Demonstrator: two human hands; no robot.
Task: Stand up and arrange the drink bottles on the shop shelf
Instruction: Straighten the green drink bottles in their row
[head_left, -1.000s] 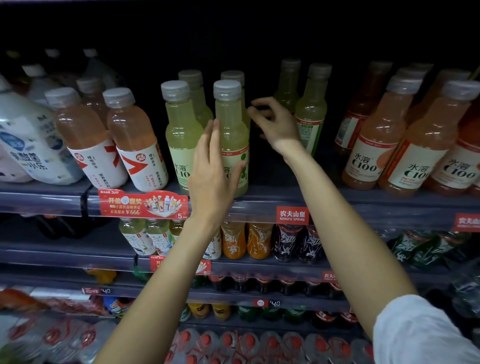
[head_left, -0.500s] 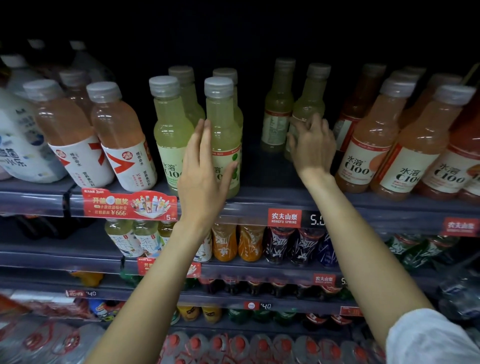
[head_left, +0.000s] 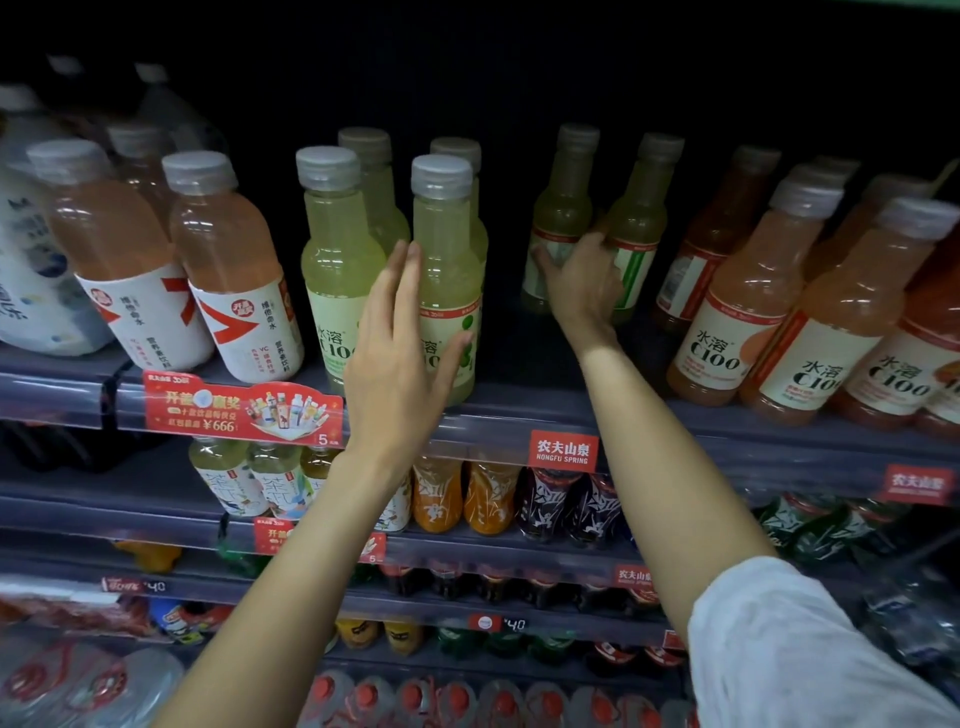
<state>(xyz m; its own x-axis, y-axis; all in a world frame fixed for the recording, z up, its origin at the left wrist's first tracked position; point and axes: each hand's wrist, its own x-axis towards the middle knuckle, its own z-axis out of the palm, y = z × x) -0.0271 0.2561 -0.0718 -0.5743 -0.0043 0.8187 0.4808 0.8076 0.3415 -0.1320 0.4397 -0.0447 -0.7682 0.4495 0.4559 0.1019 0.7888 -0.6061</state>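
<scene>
On the upper shelf (head_left: 519, 415) stand pale green C100 bottles. My left hand (head_left: 400, 358) is held flat with straight fingers against the front right green bottle (head_left: 447, 249), beside the front left one (head_left: 337, 249). My right hand (head_left: 582, 286) reaches deep into the shelf to two green bottles standing far back. Its thumb lies across the label of the left back bottle (head_left: 561, 208) and its fingers curl in between that one and the right back bottle (head_left: 641, 218). The grip itself is partly hidden by the hand.
Orange-pink bottles with white labels (head_left: 228, 291) stand left of the green ones, and pink C100 bottles (head_left: 753, 312) crowd the right. A dark gap of shelf lies in front of the two back bottles. Lower shelves hold tea and juice bottles (head_left: 441, 493).
My right hand has pushed deeper and slid left, from the right back bottle to between the two back bottles. My left hand has stayed flat on the front green bottle.
</scene>
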